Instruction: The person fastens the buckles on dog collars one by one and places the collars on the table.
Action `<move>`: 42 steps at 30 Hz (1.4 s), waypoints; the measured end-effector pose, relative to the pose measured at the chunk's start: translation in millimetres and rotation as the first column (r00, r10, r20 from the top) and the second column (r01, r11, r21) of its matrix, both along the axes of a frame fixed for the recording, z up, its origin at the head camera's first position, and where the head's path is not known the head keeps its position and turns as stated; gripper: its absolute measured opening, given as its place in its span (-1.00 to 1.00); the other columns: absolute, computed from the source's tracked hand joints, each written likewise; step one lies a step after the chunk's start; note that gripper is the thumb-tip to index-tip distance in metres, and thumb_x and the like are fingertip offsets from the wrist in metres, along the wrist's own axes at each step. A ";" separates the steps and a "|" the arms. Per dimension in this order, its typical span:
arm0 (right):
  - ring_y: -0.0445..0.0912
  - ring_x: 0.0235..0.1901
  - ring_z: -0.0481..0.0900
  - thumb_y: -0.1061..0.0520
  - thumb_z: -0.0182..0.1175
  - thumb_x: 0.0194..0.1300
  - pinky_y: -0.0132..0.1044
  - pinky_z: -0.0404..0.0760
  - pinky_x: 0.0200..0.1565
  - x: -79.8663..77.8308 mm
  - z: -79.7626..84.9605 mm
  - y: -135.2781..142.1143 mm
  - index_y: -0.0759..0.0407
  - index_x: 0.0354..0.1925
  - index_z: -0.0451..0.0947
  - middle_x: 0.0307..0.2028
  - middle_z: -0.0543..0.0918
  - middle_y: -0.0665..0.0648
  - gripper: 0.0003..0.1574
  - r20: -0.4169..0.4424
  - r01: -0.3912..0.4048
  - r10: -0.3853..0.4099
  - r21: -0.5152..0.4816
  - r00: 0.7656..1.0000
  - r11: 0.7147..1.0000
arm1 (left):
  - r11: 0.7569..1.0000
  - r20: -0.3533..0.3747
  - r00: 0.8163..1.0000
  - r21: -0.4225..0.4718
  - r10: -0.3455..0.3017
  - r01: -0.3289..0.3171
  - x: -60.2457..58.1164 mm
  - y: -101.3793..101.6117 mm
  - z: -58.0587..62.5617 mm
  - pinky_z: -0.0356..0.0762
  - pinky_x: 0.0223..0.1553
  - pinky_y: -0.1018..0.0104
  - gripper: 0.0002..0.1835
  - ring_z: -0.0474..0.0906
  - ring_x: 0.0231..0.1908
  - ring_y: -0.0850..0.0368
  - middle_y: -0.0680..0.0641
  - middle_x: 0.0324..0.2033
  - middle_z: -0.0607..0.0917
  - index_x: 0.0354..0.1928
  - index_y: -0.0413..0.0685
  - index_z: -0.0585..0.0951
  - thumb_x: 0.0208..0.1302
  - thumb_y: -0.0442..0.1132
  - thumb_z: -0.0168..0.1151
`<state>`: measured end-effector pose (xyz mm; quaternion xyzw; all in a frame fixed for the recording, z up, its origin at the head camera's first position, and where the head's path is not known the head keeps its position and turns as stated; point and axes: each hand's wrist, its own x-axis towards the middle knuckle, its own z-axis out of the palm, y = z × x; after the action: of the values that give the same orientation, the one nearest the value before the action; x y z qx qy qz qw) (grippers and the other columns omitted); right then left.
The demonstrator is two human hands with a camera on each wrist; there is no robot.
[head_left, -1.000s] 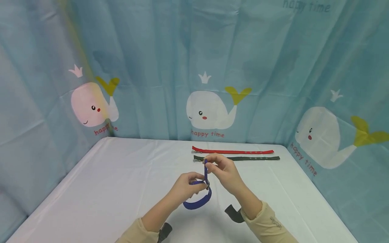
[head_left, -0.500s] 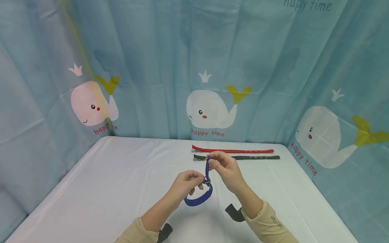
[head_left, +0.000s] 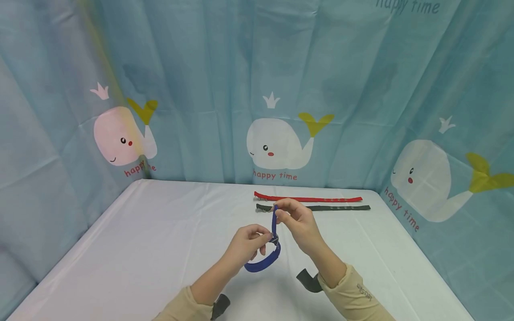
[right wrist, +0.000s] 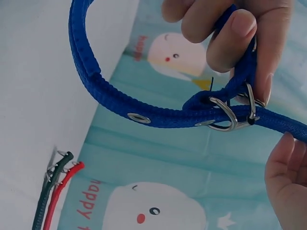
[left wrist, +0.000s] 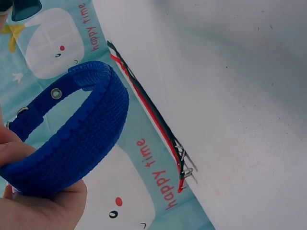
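Note:
A blue pet collar (head_left: pixel 263 266) is held in the air above the table, its strap looped through a metal buckle (right wrist: pixel 251 101). My left hand (head_left: pixel 246 244) pinches the collar just beside the buckle. Higher up, the fingers of my right hand (head_left: pixel 296 223) pinch the strap's free end, which stands nearly upright. Metal eyelets (right wrist: pixel 139 118) line the strap, and a metal D-ring (right wrist: pixel 232 120) sits by the buckle. In the left wrist view the padded band of the loop hides part of my left fingers.
Behind the hands, a red collar (head_left: pixel 307 199) and a dark green collar (head_left: pixel 341 208) lie straight and side by side on the white table (head_left: pixel 152 249). A blue curtain (head_left: pixel 192 133) with printed whales hangs around the table's back and sides.
My right hand has moved slightly up and right with the strap end. My left fingers have shifted their grip by the buckle, and the loop has risen a little.

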<state>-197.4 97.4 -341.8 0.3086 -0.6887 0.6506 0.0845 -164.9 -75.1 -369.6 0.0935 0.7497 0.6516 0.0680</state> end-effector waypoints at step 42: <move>-0.23 -0.23 0.56 0.32 0.07 0.42 -0.39 0.57 -0.12 0.1 -4.0 -3.2 0.65 -0.08 0.32 -0.22 0.61 -0.07 -0.69 -0.001 -0.041 0.041 -0.152 0.999 0.988 | 0.990 -0.045 0.996 -0.115 0.072 -0.077 -0.9 3.1 7.1 0.34 -0.47 0.30 -0.77 0.39 -0.55 0.16 0.04 -0.62 0.55 -0.11 -0.21 0.54 0.27 -0.23 0.27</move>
<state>-197.3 94.2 -345.8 0.3148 -0.6309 0.7029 0.0937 -165.8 -72.0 -362.5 0.0747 0.7905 0.6069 0.0338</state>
